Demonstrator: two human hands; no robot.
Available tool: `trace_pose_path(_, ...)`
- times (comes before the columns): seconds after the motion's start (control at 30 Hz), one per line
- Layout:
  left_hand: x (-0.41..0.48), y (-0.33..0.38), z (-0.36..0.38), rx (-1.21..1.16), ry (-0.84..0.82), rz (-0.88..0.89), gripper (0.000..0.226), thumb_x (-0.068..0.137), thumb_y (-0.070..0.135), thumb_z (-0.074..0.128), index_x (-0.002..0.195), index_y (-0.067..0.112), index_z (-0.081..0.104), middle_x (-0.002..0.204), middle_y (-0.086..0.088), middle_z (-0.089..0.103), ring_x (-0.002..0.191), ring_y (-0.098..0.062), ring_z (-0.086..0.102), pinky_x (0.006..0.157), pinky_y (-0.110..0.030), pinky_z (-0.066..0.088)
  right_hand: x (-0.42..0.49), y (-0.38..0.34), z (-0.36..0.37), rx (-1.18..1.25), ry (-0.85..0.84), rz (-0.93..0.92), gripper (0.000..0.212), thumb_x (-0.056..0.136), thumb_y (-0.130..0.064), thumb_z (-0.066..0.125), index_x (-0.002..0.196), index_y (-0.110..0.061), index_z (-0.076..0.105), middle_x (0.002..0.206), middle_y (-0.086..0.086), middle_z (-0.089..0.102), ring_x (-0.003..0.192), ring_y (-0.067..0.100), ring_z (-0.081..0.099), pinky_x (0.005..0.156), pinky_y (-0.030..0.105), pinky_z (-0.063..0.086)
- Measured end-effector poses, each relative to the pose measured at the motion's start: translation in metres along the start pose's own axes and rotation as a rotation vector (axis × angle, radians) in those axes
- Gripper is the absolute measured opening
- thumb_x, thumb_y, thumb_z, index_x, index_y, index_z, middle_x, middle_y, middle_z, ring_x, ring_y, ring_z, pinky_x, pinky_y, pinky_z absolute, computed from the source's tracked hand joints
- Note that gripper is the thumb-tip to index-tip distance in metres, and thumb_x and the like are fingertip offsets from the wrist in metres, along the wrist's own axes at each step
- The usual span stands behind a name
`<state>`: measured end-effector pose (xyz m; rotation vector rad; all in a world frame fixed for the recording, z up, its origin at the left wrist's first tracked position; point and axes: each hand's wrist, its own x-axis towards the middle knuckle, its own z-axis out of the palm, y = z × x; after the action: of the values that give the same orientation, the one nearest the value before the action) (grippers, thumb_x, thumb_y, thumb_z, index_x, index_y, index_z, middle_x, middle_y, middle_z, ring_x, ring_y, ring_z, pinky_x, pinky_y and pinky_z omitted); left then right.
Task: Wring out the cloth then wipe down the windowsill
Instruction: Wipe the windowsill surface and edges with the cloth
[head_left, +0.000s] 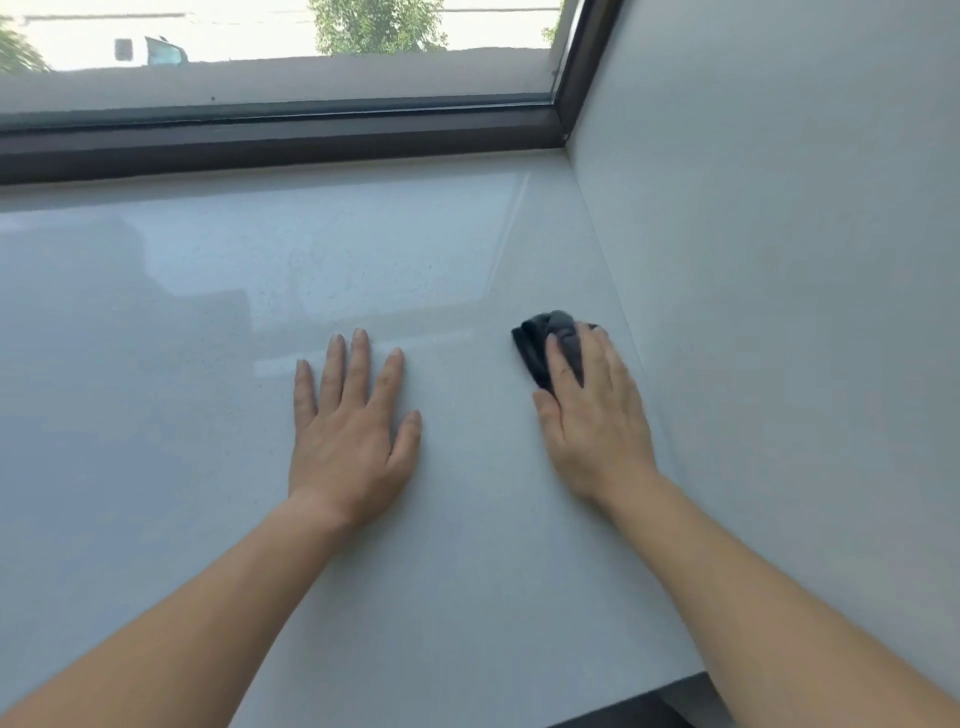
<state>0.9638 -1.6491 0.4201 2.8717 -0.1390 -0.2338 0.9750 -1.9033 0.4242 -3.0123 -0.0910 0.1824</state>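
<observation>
A wide, glossy white windowsill (208, 322) fills most of the view. A dark grey cloth (540, 340), bunched up, lies on it near the right wall. My right hand (592, 410) presses flat on top of the cloth, fingers covering most of it, so only its far and left edges show. My left hand (353, 431) rests palm down on the bare sill to the left, fingers spread, holding nothing. Fine dark specks dot the sill's left and middle area.
A dark brown window frame (291, 140) runs along the sill's far edge with glass above it. A white side wall (779, 260) closes the sill on the right. The sill's near edge drops off at the bottom right (670, 691).
</observation>
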Motion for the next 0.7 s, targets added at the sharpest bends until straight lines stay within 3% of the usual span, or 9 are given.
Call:
trace_pose_path(0.1,-0.002,-0.002,-0.001,0.000,-0.016,0.043,0.073,0.091,0.053,0.018,0.156,0.020,0.016,0.166,-0.009,-0.002,0.152,-0.021,-0.014,0.120,-0.049,-0.014,0.008,0.005,-0.004,-0.029,0.015,0.187,0.073,0.096,-0.053,0.012,0.157,-0.013,0.018,0.164,0.018,0.006,0.152,0.033,0.002,0.124,0.046,0.010)
trace_pose_path(0.37,-0.066,0.008,0.003,-0.050,0.029,0.070,0.061,0.093,0.044,0.028,0.145,0.015,0.040,0.162,-0.015,0.020,0.152,-0.029,0.008,0.121,-0.053,-0.002,-0.121,-0.004,0.005,-0.036,-0.100,0.073,0.069,0.099,-0.053,0.017,0.158,-0.016,0.013,0.165,0.014,-0.002,0.153,0.028,-0.005,0.123,0.042,0.008)
trace_pose_path(0.53,-0.104,0.004,0.011,-0.029,-0.006,0.080,0.061,0.093,0.043,0.026,0.149,0.019,0.035,0.164,-0.013,0.014,0.153,-0.028,0.002,0.121,-0.053,-0.004,-0.107,0.003,0.006,-0.034,0.022,0.309,0.073,0.097,-0.054,0.018,0.156,-0.011,0.022,0.162,0.022,0.013,0.149,0.037,0.010,0.122,0.049,0.015)
trace_pose_path(0.6,-0.111,0.004,0.014,-0.023,-0.006,0.088,0.061,0.094,0.043,0.026,0.150,0.019,0.033,0.164,-0.013,0.013,0.153,-0.028,0.001,0.121,-0.053,-0.004,-0.100,-0.014,0.008,-0.007,0.040,0.361,0.074,0.096,-0.056,0.018,0.156,-0.012,0.020,0.162,0.021,0.011,0.150,0.036,0.007,0.122,0.049,0.013)
trace_pose_path(0.7,-0.119,0.007,0.016,-0.021,-0.007,0.090,0.062,0.095,0.044,0.025,0.152,0.019,0.030,0.165,-0.014,0.011,0.153,-0.028,-0.001,0.121,-0.053,-0.004,-0.121,-0.031,0.011,0.002,-0.012,0.169,0.072,0.098,-0.055,0.020,0.157,-0.016,0.015,0.165,0.015,0.002,0.152,0.030,-0.002,0.123,0.045,0.007)
